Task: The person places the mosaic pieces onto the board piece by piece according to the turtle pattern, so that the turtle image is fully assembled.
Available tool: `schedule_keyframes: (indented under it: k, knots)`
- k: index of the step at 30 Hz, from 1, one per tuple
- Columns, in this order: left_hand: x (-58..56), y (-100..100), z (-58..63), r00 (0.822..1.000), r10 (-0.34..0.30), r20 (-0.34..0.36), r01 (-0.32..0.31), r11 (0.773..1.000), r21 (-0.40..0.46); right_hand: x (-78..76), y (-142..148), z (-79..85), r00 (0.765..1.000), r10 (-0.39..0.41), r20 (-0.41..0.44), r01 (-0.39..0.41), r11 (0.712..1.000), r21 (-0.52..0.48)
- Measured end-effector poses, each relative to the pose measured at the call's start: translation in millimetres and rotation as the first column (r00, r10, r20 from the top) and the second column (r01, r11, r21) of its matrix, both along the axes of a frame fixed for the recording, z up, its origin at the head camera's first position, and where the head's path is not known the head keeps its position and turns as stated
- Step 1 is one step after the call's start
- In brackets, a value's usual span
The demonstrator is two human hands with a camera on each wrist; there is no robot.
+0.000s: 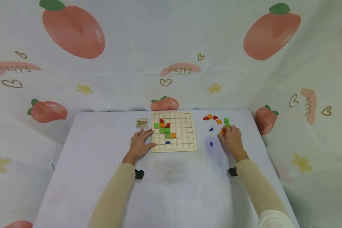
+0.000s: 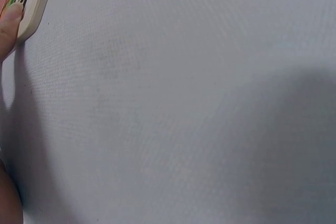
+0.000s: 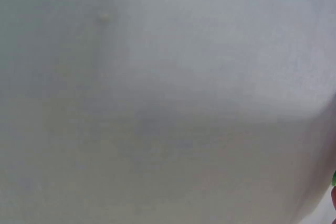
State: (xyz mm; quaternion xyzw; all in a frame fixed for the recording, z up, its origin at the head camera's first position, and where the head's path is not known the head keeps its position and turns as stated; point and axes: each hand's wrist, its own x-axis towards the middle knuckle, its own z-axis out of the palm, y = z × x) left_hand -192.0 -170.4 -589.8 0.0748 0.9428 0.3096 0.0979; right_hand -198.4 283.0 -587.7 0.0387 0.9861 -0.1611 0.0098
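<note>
At the middle of the head view, a pale, square, wood-coloured grid board (image 1: pixel 185 139) lay on a white-covered table (image 1: pixel 174 196), bearing green and orange squares, red rounded pieces and a blue half-round piece (image 1: pixel 167 142) near its lower edge. Left of it, the left hand (image 1: pixel 139 145) had its fingers spread, touching the board's left edge without closing round it. A small card with a printed grid (image 1: pixel 142 123) lay just beyond those fingertips.

Right of centre, the right hand (image 1: pixel 232 139) reached over an orange square piece (image 1: pixel 223 131) between thumb and fingertips; whether it gripped that piece, I could not tell. Loose red, orange and green pieces lay above, and two blue rounded pieces (image 1: pixel 211 144) to its left.

Only the left wrist view showed, at its upper left, the thumb (image 2: pixel 9 27) against a rounded corner with green and black markings (image 2: pixel 30 3). The right wrist view held mostly blurred pale surface.
</note>
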Motion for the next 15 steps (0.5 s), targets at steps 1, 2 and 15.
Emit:
schedule_keyframes:
  k: [1,2,15]
  knots:
    - [0.0,-0.1,0.2,1.0,0.001,0.001,-0.001,1.0,0.002,0.5,1.2,-0.6,1.0,-0.006,-0.003,0.006,1.0,-0.004]
    - [-0.1,-0.1,0.0,1.0,0.002,0.001,-0.002,1.0,0.002,1.0,2.1,-0.9,1.0,-0.014,-0.004,0.014,1.0,-0.011]
    - [0.3,0.6,2.0,1.0,0.002,0.002,-0.002,1.0,-0.002,-2.3,4.0,5.9,0.995,-0.093,0.043,0.096,0.992,-0.081]
